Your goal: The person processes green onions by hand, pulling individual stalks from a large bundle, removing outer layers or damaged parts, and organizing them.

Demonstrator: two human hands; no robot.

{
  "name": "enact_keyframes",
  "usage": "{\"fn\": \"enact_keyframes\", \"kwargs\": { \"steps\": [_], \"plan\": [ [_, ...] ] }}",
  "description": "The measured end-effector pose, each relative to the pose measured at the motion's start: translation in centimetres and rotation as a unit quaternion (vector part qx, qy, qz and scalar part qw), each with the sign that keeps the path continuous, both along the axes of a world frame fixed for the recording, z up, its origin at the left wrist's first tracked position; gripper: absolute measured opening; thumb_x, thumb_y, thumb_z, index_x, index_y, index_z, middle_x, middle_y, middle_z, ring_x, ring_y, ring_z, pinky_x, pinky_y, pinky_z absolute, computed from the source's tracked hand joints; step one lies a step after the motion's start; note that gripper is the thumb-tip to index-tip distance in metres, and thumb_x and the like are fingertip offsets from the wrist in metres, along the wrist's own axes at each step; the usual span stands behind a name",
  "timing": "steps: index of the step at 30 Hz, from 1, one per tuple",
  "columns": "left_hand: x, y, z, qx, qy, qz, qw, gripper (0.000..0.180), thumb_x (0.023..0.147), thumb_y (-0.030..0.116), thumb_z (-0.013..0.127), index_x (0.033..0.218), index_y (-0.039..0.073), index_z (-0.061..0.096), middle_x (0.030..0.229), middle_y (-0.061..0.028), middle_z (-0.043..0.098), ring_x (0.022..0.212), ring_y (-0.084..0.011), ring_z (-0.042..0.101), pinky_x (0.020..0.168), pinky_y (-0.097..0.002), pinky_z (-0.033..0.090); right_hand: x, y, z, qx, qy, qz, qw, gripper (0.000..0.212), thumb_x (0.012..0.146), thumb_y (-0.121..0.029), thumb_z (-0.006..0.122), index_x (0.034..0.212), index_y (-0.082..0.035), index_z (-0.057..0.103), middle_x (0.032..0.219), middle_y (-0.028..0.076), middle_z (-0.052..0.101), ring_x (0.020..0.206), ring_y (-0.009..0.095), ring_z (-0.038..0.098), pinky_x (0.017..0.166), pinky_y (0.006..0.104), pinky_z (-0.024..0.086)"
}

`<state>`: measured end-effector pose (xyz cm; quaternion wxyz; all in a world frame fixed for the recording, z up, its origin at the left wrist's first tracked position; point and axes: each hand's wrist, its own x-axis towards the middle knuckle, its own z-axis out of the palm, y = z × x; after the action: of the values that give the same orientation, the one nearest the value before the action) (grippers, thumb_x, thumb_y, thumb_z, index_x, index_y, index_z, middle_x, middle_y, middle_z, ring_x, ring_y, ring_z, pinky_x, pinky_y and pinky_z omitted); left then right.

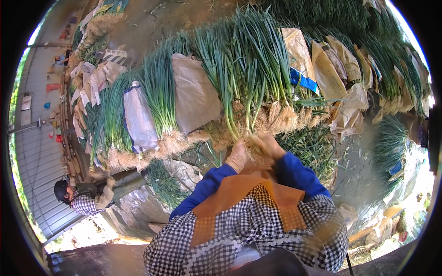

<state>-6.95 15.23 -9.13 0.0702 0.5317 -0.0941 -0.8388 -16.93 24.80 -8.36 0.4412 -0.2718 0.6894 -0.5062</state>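
Just in front of my body, my left hand (237,156) closes round the lower white ends of some green onions (229,120), whose long leaves reach away from me over the row. Close beside it, my right hand (269,145) is curled at the pale stringy roots (251,148); it is a little blurred and its fingertips are hidden. Behind both hands lies a thick pile of green onions (251,55), leaves pointing away and root ends (282,118) toward me. An orange-brown apron cloth (239,186) spreads below my wrists.
Woven sacks (195,92) and a whitish sack (140,120) lie among the onions at left, with brown sacks (328,69) at right. Loose green leaves (306,149) litter the ground on both sides of me. Another person (85,198) works at the far left.
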Motion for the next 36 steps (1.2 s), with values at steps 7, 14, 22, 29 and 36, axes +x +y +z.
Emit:
{"fn": "enact_keyframes", "kwargs": {
  "steps": [7, 14, 22, 29, 36],
  "plan": [
    [2.3, -2.1, -2.0, -0.013, 0.080, -0.086, 0.993, 0.019, 0.089, 0.025, 0.045, 0.092, 0.008, 0.054, 0.071, -0.0015, 0.051, 0.052, -0.0126, 0.045, 0.042, -0.0238, 0.038, -3.0, 14.3, -3.1, 0.210, 0.330, 0.446, 0.805, 0.013, 0.081, -0.019, 0.056, 0.078, -0.007, 0.062, 0.069, 0.009, 0.060, 0.066, 0.020, 0.060, 0.059, 0.0331, 0.047],
    [2.1, -0.4, 0.1, -0.117, 0.023, -0.113, 0.986, 0.020, 0.087, 0.021, 0.052, 0.097, 0.005, 0.058, 0.074, -0.0019, 0.055, 0.057, -0.0108, 0.047, 0.049, -0.0225, 0.039, -4.6, -3.5, 0.3, 0.124, 0.144, -0.082, 0.978, 0.031, 0.086, -0.034, 0.049, 0.094, -0.007, 0.062, 0.073, 0.014, 0.060, 0.071, 0.032, 0.059, 0.065, 0.0400, 0.046],
    [4.2, -1.6, -1.1, 0.057, 0.172, -0.061, 0.981, 0.023, 0.088, 0.020, 0.049, 0.104, 0.004, 0.054, 0.080, -0.0042, 0.057, 0.060, -0.0123, 0.050, 0.050, -0.0256, 0.042, -4.0, -3.5, -4.8, 0.015, -0.268, -0.315, 0.911, 0.036, 0.086, -0.040, 0.053, 0.095, -0.006, 0.057, 0.066, -0.001, 0.051, 0.051, 0.007, 0.039, 0.044, 0.0215, 0.033],
    [2.7, -1.4, -0.8, -0.105, 0.088, -0.223, 0.965, 0.022, 0.087, 0.014, 0.051, 0.100, -0.001, 0.057, 0.092, -0.0118, 0.062, 0.080, -0.0196, 0.060, 0.066, -0.0329, 0.051, -2.1, -7.1, -3.3, 0.098, -0.094, -0.100, 0.986, 0.038, 0.087, -0.040, 0.049, 0.096, -0.005, 0.061, 0.076, 0.006, 0.057, 0.068, 0.015, 0.052, 0.064, 0.0288, 0.043],
    [2.1, -5.3, 8.2, -0.047, 0.245, -0.074, 0.966, 0.023, 0.085, 0.010, 0.050, 0.107, 0.004, 0.050, 0.091, -0.0107, 0.056, 0.073, -0.0155, 0.056, 0.059, -0.0272, 0.051, -10.6, -5.4, -10.1, 0.212, 0.216, -0.208, 0.930, 0.038, 0.083, -0.040, 0.054, 0.095, -0.004, 0.059, 0.090, 0.018, 0.062, 0.084, 0.033, 0.058, 0.076, 0.0389, 0.045]
  ]
}}
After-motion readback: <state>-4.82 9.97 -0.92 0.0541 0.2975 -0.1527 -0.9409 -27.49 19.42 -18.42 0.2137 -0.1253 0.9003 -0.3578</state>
